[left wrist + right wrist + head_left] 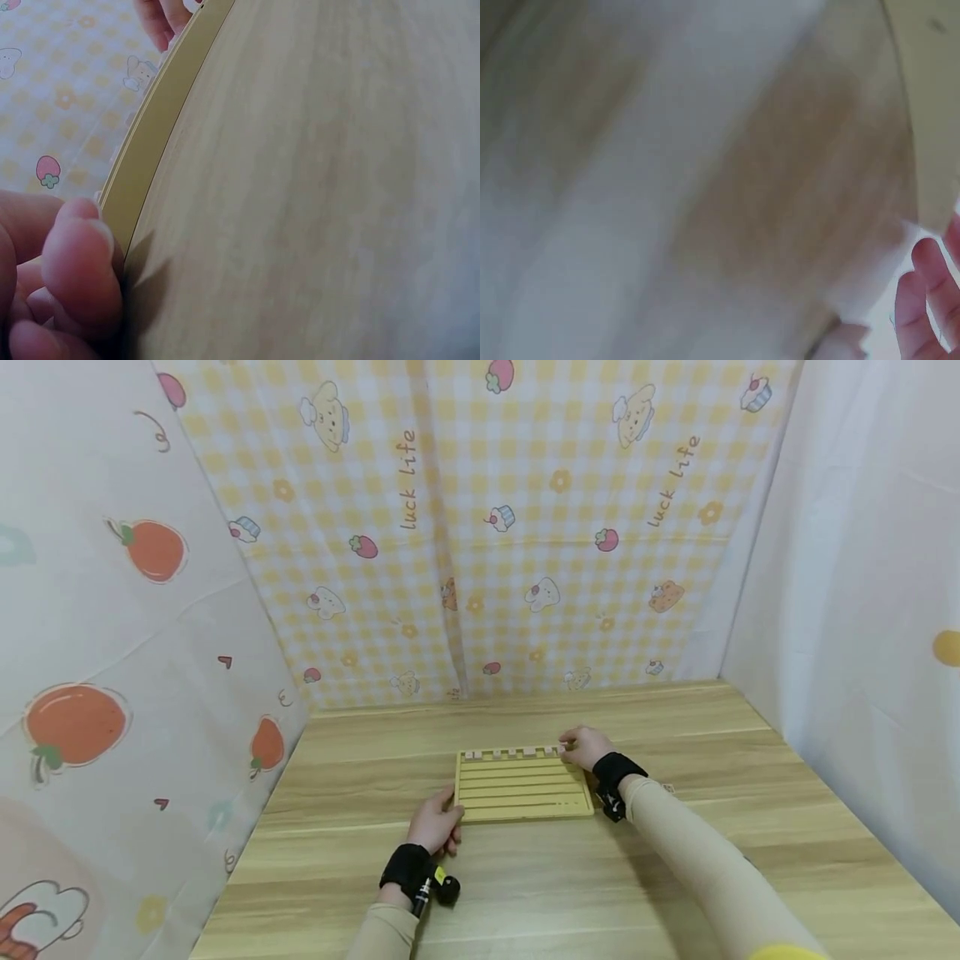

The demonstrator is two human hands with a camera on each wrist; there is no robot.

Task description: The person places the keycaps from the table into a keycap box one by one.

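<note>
A yellow grooved board [521, 785] lies on the table. Along its far groove stand several small pale blocks [528, 752] with gaps between some of them. My left hand [435, 822] holds the board's near left corner, thumb over the rim and the other fingers beside and below it. In the left wrist view, the fingers [82, 262] are right at the board's side wall [154, 127]. At the far right corner, my right hand [587, 747] pinches a small pale block at the end of the row. Only some right fingers [930, 285] show in the right wrist view, near the board's edge.
The wood-grain table [525, 893] extends around the board. A small pale piece [668, 788] lies by the right forearm. A checked cloth [510, 568] hangs behind the table, with white cloths at both sides.
</note>
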